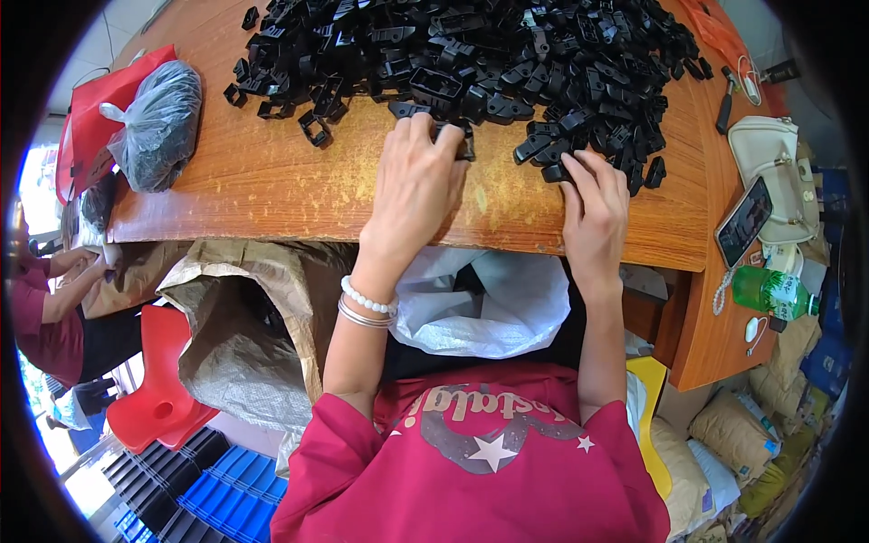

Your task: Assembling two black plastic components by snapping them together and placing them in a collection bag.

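A wide heap of black plastic parts point(489, 63), some frame-shaped and some slender, covers the far part of the wooden table. At the heap's near edge, my left hand point(412, 176) has its fingers curled over a black plastic frame point(466, 143), partly hidden beneath them. To its right, my right hand point(597, 204) pinches at a small black plastic piece point(554, 173) on the heap's near right edge, thumb and fingertips against it. A few loose black frames point(315, 128) lie left of the heap.
Below the table edge hang an open white sack point(480, 330) and a brown sack point(244, 362). A tied plastic bag point(161, 127) sits at the left. A phone point(744, 222), cream handbag point(769, 154) and green bottle point(769, 291) lie right. Another person's hands point(104, 258) work at far left.
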`<state>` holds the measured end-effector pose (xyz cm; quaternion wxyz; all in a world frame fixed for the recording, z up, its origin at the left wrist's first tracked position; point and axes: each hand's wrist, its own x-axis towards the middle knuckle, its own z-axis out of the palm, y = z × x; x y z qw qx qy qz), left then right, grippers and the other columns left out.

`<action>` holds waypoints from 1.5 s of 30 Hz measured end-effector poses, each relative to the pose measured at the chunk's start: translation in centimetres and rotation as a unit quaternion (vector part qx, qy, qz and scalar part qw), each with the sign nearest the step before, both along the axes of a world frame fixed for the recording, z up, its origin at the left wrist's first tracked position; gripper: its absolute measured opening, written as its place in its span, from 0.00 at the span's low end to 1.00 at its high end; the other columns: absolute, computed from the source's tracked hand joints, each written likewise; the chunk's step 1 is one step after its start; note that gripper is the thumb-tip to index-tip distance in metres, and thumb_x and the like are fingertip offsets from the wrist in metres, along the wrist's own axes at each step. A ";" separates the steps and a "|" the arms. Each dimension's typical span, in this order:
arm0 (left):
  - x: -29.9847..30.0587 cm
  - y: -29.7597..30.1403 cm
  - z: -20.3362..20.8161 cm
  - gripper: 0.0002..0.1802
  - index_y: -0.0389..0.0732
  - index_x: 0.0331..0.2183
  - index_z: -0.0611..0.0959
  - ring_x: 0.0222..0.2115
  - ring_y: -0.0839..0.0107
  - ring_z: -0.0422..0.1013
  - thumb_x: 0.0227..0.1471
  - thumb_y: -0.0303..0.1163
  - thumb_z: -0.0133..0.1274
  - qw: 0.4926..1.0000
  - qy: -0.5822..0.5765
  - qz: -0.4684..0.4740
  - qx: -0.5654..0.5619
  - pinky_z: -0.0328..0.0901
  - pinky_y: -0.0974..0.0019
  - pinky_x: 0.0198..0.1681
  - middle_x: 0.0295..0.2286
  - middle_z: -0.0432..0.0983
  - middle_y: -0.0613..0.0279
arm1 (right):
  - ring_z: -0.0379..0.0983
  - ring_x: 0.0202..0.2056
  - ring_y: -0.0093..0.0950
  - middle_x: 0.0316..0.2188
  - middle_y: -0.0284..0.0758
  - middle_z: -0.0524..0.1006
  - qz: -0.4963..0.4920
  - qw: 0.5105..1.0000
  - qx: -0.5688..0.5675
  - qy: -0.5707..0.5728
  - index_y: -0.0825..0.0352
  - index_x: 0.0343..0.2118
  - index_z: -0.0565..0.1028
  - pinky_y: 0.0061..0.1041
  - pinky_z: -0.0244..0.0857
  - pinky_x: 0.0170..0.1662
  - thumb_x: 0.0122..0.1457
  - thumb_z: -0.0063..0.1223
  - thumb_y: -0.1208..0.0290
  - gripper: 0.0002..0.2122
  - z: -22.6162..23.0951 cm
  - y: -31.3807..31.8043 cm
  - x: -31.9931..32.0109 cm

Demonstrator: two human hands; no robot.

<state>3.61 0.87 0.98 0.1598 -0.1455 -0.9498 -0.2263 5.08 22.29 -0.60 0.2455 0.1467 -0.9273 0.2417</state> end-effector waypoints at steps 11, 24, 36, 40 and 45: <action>1.9 -2.0 0.8 0.11 0.34 0.40 0.80 0.17 0.76 0.74 0.54 0.19 0.49 0.846 -0.129 0.095 0.508 0.66 0.77 0.16 0.30 0.77 0.56 | 0.71 0.33 0.23 0.35 0.35 0.74 0.019 0.843 -0.483 -0.237 0.73 0.40 0.76 0.22 0.66 0.36 0.51 0.61 0.82 0.12 0.2 -0.2 2.7; 5.5 0.7 2.7 0.20 0.25 0.45 0.76 0.24 0.73 0.78 0.48 0.16 0.55 0.701 -0.404 -0.048 0.585 0.73 0.74 0.31 0.20 0.79 0.55 | 0.76 0.37 0.32 0.36 0.40 0.78 0.202 0.904 -0.371 -0.066 0.71 0.34 0.79 0.25 0.69 0.41 0.48 0.58 0.86 0.09 3.1 -3.1 3.6; 6.8 1.5 2.7 0.19 0.37 0.46 0.77 0.19 0.77 0.75 0.49 0.19 0.55 0.853 -0.231 -0.058 0.464 0.66 0.75 0.25 0.23 0.78 0.58 | 0.73 0.44 0.31 0.42 0.41 0.76 0.182 0.880 -0.399 -0.183 0.72 0.43 0.76 0.25 0.64 0.49 0.53 0.58 0.80 0.13 2.1 -3.1 4.1; 7.2 3.1 2.6 0.15 0.36 0.41 0.78 0.19 0.77 0.73 0.47 0.20 0.58 0.847 -0.174 -0.021 0.502 0.66 0.74 0.24 0.27 0.79 0.58 | 0.73 0.40 0.31 0.38 0.40 0.76 0.146 0.898 -0.388 -0.146 0.73 0.41 0.76 0.25 0.65 0.45 0.51 0.59 0.80 0.13 2.1 -3.0 4.5; 2.5 1.0 0.8 0.13 0.38 0.34 0.79 0.24 0.63 0.72 0.46 0.32 0.62 0.966 -0.030 -0.010 0.255 0.65 0.64 0.26 0.28 0.73 0.56 | 0.75 0.35 0.32 0.34 0.39 0.77 0.238 0.891 -0.277 -0.271 0.70 0.36 0.79 0.26 0.67 0.39 0.50 0.59 0.81 0.09 2.9 -0.8 3.6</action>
